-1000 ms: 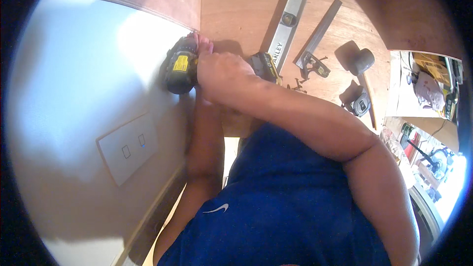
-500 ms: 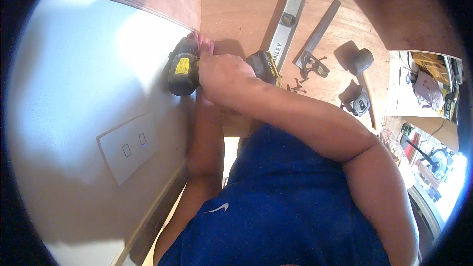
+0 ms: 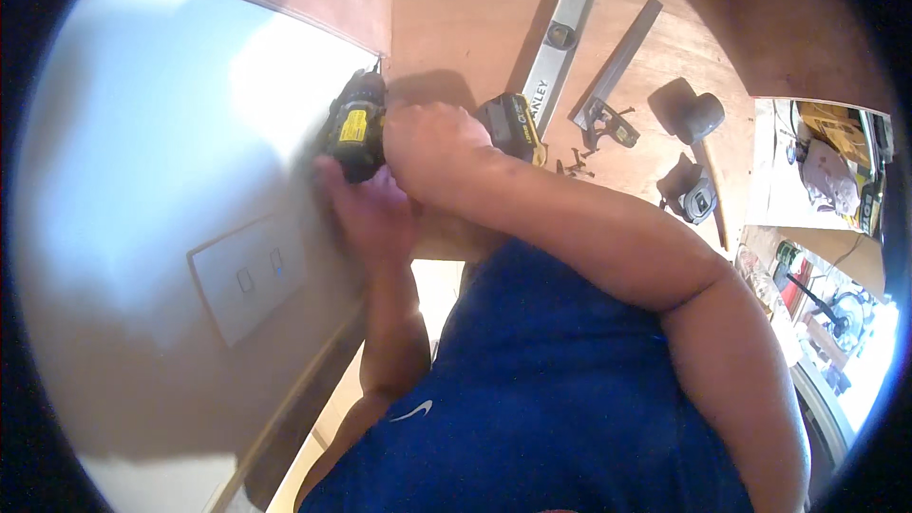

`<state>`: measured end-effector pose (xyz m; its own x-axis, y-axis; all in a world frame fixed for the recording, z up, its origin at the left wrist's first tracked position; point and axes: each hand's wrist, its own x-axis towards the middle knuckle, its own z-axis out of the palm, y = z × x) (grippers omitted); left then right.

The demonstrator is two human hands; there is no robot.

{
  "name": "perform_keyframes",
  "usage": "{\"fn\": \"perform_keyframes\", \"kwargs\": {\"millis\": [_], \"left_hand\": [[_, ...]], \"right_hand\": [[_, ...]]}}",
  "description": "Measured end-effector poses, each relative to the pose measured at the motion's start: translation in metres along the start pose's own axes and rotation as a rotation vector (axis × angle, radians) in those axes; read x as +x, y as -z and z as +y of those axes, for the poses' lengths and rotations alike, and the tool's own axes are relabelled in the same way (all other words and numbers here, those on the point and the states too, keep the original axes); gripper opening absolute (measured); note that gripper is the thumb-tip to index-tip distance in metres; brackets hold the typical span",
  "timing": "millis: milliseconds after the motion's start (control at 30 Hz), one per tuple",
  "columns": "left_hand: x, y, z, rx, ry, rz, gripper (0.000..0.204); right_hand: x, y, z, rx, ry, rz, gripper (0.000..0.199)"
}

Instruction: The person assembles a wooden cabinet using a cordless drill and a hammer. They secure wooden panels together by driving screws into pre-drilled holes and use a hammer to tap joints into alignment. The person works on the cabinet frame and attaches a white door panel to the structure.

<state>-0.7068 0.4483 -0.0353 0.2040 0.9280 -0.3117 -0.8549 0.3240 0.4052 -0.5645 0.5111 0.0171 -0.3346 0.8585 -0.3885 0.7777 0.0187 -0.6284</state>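
Observation:
A black and yellow cordless drill (image 3: 353, 123) lies along the corner where the white wall meets the wood panel. Its chuck and bit point away from me, and the bit's tip meets the corner near a small screw or fastener too small to make out. My right hand (image 3: 432, 147) is wrapped round the drill's handle, with the battery (image 3: 510, 126) sticking out to its right. At the drill's rear end, my left hand (image 3: 372, 214) cups the housing, thumb on the wall side and fingers partly hidden beneath.
On the wood panel (image 3: 456, 0) lie a spirit level (image 3: 560, 47), a combination square (image 3: 617, 66), several screws (image 3: 575, 166), a mallet (image 3: 703, 119) and a tape measure (image 3: 698, 199). A switch plate (image 3: 252, 275) sits on the white wall (image 3: 142, 180). Shelves with tools stand at right.
My left hand has come back from the drill's front, by the bit, to its rear end. The chuck and bit now show. My right hand keeps its grip on the handle.

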Motion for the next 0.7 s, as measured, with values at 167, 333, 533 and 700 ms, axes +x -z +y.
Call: {"fn": "perform_keyframes", "kwargs": {"millis": [167,333,533,700], "left_hand": [[0.025,-0.017,-0.003,0.363,-0.251,0.349,0.064],[0.029,-0.012,0.001,0.334,-0.235,0.329,0.062],[0.028,-0.010,0.003,0.337,-0.212,0.389,0.063],[0.030,-0.020,0.000,0.325,-0.208,0.427,0.064]], "right_hand": [[0.003,0.006,-0.003,-0.015,0.009,-0.044,0.030],[0.004,0.013,-0.008,0.048,-0.075,-0.072,0.031],[0.004,0.013,-0.008,0.027,-0.045,-0.082,0.033],[0.005,0.012,-0.006,0.060,-0.043,-0.041,0.037]]}}
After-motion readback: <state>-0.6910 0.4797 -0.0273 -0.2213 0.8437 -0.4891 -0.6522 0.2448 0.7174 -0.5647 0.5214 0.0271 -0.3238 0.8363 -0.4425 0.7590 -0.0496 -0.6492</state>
